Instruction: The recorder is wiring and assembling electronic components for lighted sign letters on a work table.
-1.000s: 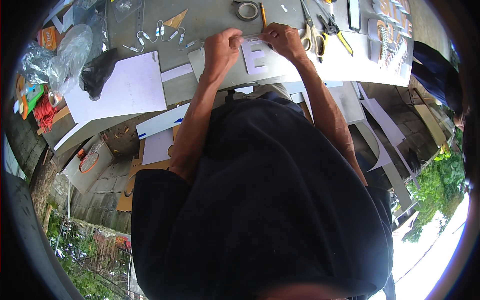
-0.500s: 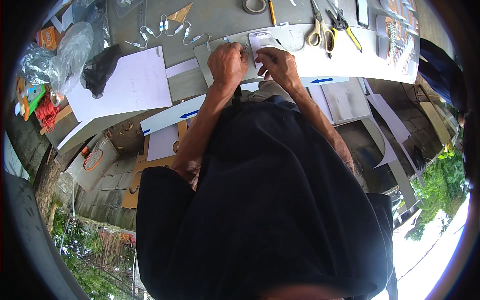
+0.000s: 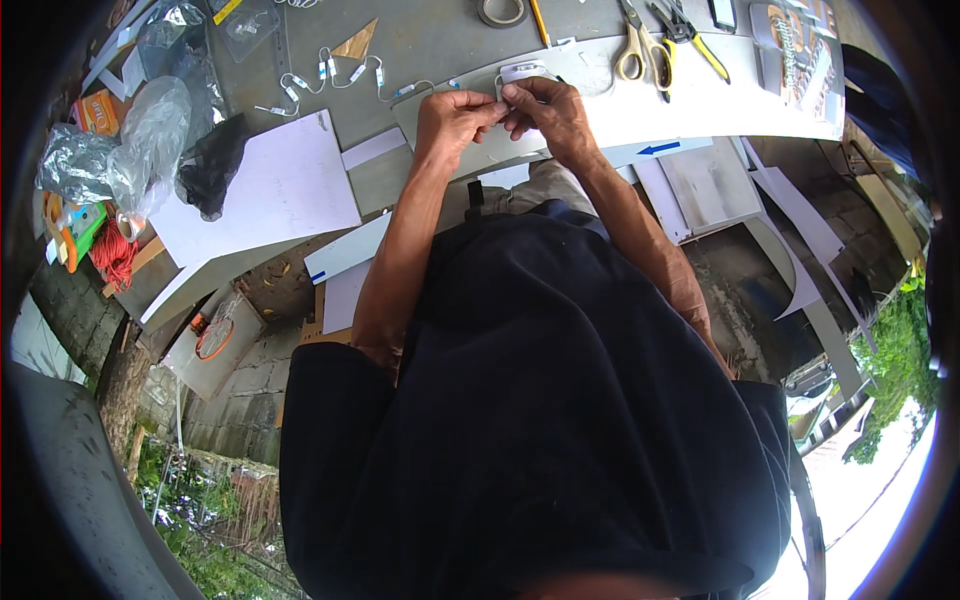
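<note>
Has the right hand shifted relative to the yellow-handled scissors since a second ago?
Yes. The right hand has drawn leftward and nearer the body, away from the yellow-handled scissors, meeting the left hand.

Yellow-handled scissors (image 3: 634, 52), tape roll (image 3: 501, 11) and black bag (image 3: 210, 168) lie about.

Small white plastic piece (image 3: 522, 74), kinda rectangular, pinched between both hands just above the pale board (image 3: 640, 105), mostly hidden.
</note>
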Demonstrator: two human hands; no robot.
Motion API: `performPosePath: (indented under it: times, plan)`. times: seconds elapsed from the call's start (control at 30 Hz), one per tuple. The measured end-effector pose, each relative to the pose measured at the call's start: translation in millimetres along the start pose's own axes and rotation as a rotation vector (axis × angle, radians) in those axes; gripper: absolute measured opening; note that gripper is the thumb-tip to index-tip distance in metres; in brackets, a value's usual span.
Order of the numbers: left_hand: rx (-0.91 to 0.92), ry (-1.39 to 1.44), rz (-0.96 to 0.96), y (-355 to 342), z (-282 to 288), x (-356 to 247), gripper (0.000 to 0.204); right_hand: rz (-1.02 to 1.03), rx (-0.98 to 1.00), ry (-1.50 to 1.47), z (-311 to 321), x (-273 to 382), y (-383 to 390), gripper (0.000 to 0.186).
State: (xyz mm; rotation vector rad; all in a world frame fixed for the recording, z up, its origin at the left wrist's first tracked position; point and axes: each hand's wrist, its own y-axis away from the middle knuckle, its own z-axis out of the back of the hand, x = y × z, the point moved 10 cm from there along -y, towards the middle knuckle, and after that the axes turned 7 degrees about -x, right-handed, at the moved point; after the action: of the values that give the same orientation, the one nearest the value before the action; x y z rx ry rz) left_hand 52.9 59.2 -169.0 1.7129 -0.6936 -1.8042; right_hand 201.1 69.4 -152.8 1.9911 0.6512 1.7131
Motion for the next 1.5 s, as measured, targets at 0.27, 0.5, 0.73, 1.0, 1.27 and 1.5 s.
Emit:
performPosePath:
  times: [0.27, 0.5, 0.73, 1.0, 1.27, 1.5]
  plan:
    - [0.046, 0.042, -0.01, -4.3, -8.6, -3.1, 0.021, -0.001, 0.007, -0.051, 4.6, -5.2, -8.1, 0.026]
    - [0.057, 0.057, 0.0, -4.9, -7.9, -0.5, 0.019, 0.0, 0.045, -0.071, 2.7, -2.0, -8.2, 0.024]
    - [0.089, 0.05, -0.03, 1.3, -8.8, -5.2, 0.02, 0.196, -0.216, 0.558, 22.1, 55.9, 13.7, 0.025]
    - [-0.071, -0.112, -0.013, 6.1, -3.3, -9.2, 0.027, 0.524, -0.482, 0.671, 80.1, 113.9, 15.6, 0.024]
    - [-0.059, -0.016, -0.093, 11.1, -7.9, -10.9, 0.032, 0.331, -0.275, 0.529, 27.8, 26.9, 44.1, 0.033]
    - [-0.057, -0.317, -0.339, 36.1, -17.2, -32.2, 0.059, 0.134, -0.283, 0.183, 21.9, -9.7, 26.3, 0.03]
